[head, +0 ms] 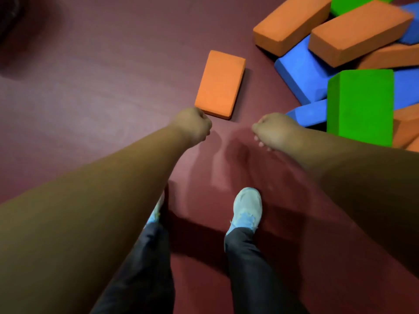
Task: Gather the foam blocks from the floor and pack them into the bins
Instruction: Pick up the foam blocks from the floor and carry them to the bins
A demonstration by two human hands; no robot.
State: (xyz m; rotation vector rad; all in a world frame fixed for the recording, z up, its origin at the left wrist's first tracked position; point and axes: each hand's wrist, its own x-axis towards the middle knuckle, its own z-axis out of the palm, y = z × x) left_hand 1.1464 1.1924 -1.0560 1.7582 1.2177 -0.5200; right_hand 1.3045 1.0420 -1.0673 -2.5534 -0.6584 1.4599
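Reaching down and forward, both bare arms extend over the maroon floor (90,87). The left hand (192,125) is curled into a fist with nothing in it. The right hand (274,130) also has its fingers curled under and holds nothing, though it is a bit blurred. A lone orange block (220,85) lies flat on the floor just beyond the left hand, its near corner right by the knuckles; whether they touch is unclear. It sits ahead and left of the right hand, apart from it. A pile of blocks lies to the right: a green block (360,105) stands upright just beside the right forearm, a blue block (301,73) lies behind it, and two orange blocks (360,30) are stacked tilted on top, farther off. A light blue shoe (247,209) and dark trousers (249,268) show below the hands.
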